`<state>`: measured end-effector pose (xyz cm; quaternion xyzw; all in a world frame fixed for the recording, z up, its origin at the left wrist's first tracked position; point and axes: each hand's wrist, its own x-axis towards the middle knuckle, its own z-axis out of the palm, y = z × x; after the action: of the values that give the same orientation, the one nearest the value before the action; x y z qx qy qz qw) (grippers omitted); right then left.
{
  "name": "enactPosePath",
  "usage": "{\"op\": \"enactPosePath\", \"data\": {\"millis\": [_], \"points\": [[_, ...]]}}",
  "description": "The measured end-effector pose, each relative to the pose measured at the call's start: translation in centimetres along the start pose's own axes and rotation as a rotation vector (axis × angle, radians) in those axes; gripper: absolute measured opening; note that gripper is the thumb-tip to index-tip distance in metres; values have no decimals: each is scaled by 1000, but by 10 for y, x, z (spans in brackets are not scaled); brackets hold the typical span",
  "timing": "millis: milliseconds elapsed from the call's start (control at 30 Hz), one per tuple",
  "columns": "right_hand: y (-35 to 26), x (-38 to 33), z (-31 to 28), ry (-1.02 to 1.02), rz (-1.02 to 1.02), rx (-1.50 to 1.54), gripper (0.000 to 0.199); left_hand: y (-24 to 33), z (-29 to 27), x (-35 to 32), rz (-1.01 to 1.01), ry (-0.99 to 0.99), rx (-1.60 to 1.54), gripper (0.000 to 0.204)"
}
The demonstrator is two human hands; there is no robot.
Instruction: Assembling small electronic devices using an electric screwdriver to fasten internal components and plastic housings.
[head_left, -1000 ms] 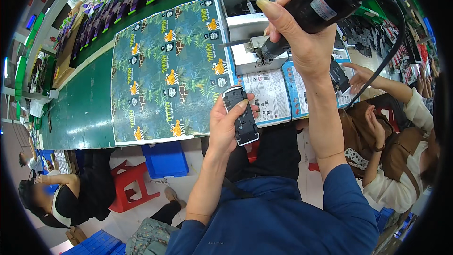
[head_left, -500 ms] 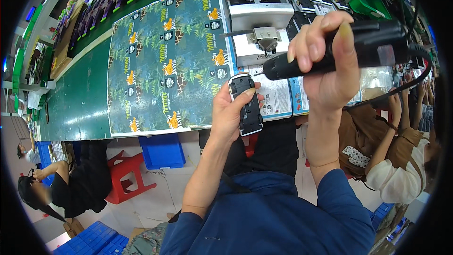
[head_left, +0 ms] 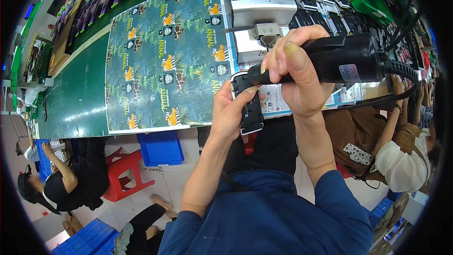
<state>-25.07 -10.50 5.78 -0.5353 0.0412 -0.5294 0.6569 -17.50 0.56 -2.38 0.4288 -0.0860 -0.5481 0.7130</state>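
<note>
My left hand is closed round what looks like a toy car, its black underside up and a white rim along its edge. The left thumb presses across the middle of that underside. My right hand grips a black corded electric screwdriver, lying nearly level from right to left. Its nose meets the upper end of the car's underside, beside the left thumb. The bit's tip is hidden there. Just beyond the right fingers stands a silver screw feeder with a small metal block at its front.
A jungle-print sheet covers the green bench to the left. Several similar black-and-white parts lie at the far right. The screwdriver's cable loops down on the right. Co-workers sit on both sides; a red stool stands lower left.
My right hand has brought the screwdriver left and down, from just off the toy car onto its upper end. My left hand stays closed on the car, almost unmoved.
</note>
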Motion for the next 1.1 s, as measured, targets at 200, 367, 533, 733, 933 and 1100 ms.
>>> {"op": "enactPosePath", "data": {"millis": [200,367,533,733,933,1100], "points": [[1,1,-1,-311,15,-228,23,4,-2,1,-12,-35,16,24],[8,-1,1,-212,61,-47,25,4,-3,3,-19,-46,-21,25],[11,-1,1,-248,42,-64,25,6,-6,2,-48,-62,-32,25],[11,-3,3,-224,5,-26,25,6,-4,1,-16,-67,-5,24],[-13,17,-10,-269,-162,15,11,-3,-15,8,15,12,-269,28],[-27,48,-29,-55,-204,-37,11,1,-30,-1,38,-174,-368,75]]}}
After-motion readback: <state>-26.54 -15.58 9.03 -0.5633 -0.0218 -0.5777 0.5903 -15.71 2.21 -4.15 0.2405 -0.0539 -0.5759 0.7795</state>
